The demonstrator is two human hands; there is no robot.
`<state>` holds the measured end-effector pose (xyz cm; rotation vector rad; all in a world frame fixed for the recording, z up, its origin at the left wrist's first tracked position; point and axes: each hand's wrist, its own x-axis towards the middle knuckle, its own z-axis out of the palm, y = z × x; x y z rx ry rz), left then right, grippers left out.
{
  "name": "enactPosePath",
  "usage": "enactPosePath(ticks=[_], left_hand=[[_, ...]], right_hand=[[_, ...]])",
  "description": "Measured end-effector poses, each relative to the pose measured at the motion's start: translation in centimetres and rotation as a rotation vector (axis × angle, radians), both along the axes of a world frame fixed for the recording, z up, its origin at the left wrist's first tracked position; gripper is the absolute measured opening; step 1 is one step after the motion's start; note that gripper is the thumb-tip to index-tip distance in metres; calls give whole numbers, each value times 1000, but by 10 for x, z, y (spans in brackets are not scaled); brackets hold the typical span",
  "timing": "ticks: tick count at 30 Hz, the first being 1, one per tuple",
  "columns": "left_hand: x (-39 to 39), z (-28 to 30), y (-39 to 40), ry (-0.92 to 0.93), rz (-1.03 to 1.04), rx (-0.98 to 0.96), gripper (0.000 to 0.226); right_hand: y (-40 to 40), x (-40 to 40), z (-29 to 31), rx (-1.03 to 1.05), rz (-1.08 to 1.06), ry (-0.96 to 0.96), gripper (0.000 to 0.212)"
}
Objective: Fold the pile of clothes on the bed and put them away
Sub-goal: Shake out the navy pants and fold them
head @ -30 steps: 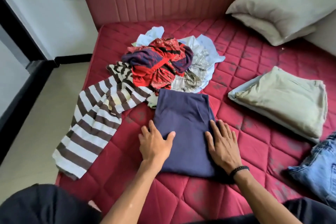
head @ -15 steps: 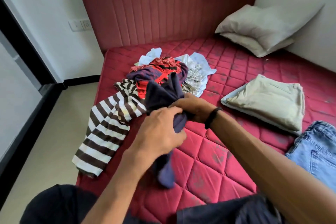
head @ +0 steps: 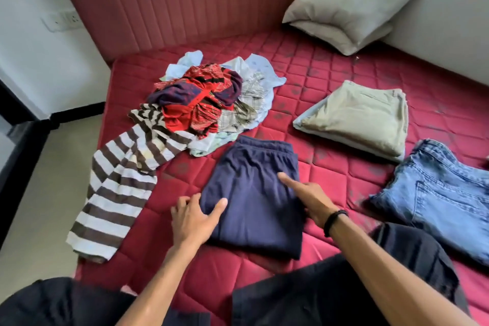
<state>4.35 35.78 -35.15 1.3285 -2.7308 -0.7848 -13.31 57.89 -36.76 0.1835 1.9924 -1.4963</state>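
Note:
Folded navy shorts (head: 254,193) lie flat on the red quilted mattress (head: 330,167), waistband toward the headboard. My left hand (head: 193,217) rests open on their left edge, thumb on the cloth. My right hand (head: 307,198) lies on their right side with fingers stretched flat. Behind them sits the unfolded pile (head: 211,103): a red patterned garment, pale blue and checked shirts. A brown-and-white striped top (head: 119,188) trails from the pile over the bed's left edge.
Folded beige trousers (head: 362,119) lie on a pale folded item at the right. Blue jeans (head: 444,193) lie near the right edge. Two pillows (head: 352,10) lean in the far right corner. Floor lies to the left of the bed.
The navy shorts were lifted and bunched in both hands half a second ago. They are now laid flat again, folded smaller, with both hands flat on them.

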Motion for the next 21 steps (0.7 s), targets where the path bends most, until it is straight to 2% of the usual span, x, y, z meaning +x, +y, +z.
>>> enactPosePath(ticks=[2, 4, 5, 7, 9, 12, 14, 18, 21], left_hand=[[-16, 1, -9, 2, 43, 100, 91], [-36, 7, -13, -3, 45, 307, 102], [-42, 8, -17, 20, 37, 403, 101], [-57, 7, -15, 87, 8, 499, 83], [-75, 17, -4, 191, 15, 563, 78], [-107, 56, 37, 355, -72, 675, 34], [-135, 82, 76, 448, -176, 716, 16], [-200, 111, 172, 611, -452, 743, 23], [-245, 107, 237, 713, -688, 702, 30]], right_hand=[[-12, 6, 1, 180, 78, 193, 62], [-23, 2, -8, 305, 76, 253, 77], [-28, 1, -7, 303, 92, 250, 79], [-23, -14, -8, 243, 106, 257, 78], [0, -33, 4, 218, 84, 370, 65], [53, -55, 60, 108, -22, 535, 23], [102, -75, 92, 62, -101, 583, 16], [213, -105, 137, 131, -251, 678, 9], [287, -110, 149, 204, -387, 751, 15]])
